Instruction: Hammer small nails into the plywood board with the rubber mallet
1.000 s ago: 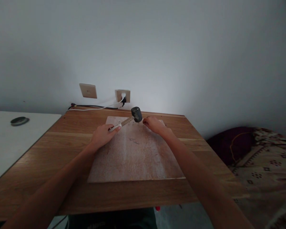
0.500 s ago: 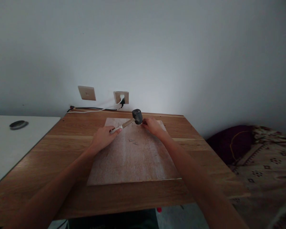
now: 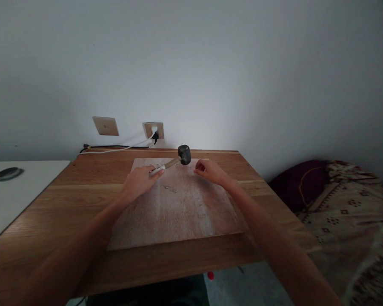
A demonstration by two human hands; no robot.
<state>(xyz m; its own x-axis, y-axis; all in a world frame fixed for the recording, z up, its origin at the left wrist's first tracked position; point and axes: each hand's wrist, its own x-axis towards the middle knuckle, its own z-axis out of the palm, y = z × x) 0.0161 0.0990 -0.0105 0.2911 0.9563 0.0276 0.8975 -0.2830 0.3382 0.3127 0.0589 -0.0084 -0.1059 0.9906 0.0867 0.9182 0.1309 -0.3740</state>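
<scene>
My left hand (image 3: 140, 180) is wrapped around the pale handle of a rubber mallet (image 3: 184, 154). Its dark head is raised above the far part of a worn wooden board (image 3: 172, 216). My right hand (image 3: 209, 171) hovers over the board's far right side, apart from the mallet head, with its fingers curled in. Whether anything small is between those fingers cannot be made out. Thin metal pieces that look like nails (image 3: 169, 188) lie loose on the board, between my hands and nearer to me.
The board lies on a wooden table (image 3: 83, 204) against a wall. Cables (image 3: 115, 150) run along the back edge to a wall socket (image 3: 153, 130). A white surface (image 3: 25, 199) with a dark round object (image 3: 7, 173) adjoins at left. Patterned fabric (image 3: 347, 212) is at right.
My right hand has moved right, away from the mallet head. My left hand still holds the mallet at about the same height. The view has turned slightly right.
</scene>
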